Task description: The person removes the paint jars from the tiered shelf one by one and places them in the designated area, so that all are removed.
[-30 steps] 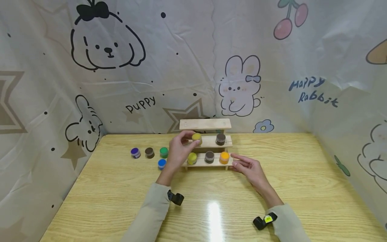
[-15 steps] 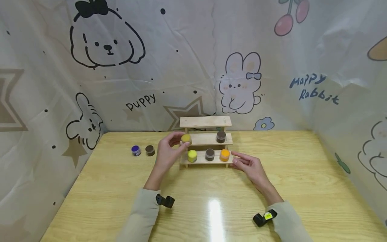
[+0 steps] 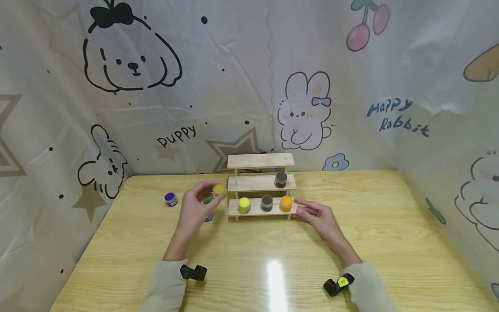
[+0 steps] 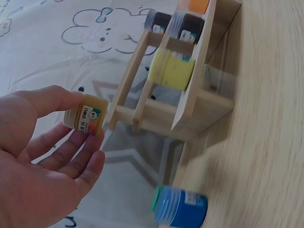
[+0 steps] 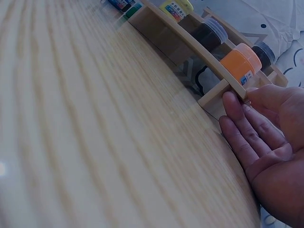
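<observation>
One mustard jar [image 3: 218, 190] is pinched by the left grip [image 3: 195, 207], nine o'clock of the rack [image 3: 260, 160] held by the right grip [image 3: 320, 217]; jar transfer seems in hand, gentle set-down needed next.

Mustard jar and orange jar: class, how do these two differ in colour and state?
The mustard jar is dull yellow; the orange jar is bright orange. The mustard jar is held off the rack; the orange jar stands on its lowest shelf. Both carry labels.
</observation>
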`<state>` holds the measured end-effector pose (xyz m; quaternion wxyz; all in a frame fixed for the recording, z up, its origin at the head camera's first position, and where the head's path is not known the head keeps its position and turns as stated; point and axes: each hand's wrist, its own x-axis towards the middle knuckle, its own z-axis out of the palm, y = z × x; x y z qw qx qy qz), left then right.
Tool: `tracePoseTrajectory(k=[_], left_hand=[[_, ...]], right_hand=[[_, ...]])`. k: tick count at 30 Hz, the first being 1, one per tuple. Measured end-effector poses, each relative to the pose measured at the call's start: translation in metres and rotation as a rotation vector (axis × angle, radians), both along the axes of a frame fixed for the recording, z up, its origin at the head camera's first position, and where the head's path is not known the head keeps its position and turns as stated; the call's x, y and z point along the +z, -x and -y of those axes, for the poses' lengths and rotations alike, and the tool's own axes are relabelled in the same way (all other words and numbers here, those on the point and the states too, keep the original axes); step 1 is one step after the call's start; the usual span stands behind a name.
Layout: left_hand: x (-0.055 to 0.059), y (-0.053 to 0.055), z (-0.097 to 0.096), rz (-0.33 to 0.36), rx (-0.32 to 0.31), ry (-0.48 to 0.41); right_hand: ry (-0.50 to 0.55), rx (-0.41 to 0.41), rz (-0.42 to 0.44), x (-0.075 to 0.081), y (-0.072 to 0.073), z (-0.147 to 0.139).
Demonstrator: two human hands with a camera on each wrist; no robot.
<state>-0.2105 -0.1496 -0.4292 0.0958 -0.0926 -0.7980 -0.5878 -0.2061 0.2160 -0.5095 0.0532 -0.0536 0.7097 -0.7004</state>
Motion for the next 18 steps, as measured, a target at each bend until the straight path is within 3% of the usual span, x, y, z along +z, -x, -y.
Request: tracePoseTrajectory(k=[8, 18], left_hand=[[0.002, -0.013, 0.026, 0.053, 0.042, -0.017], [-0.008, -0.02, 0.048, 0.076, 0.078, -0.039]], right_hand=[[0.01, -0.002, -0.014, -0.003, -0.002, 0.0], [0.029, 0.007, -0.032, -0.002, -0.002, 0.001]])
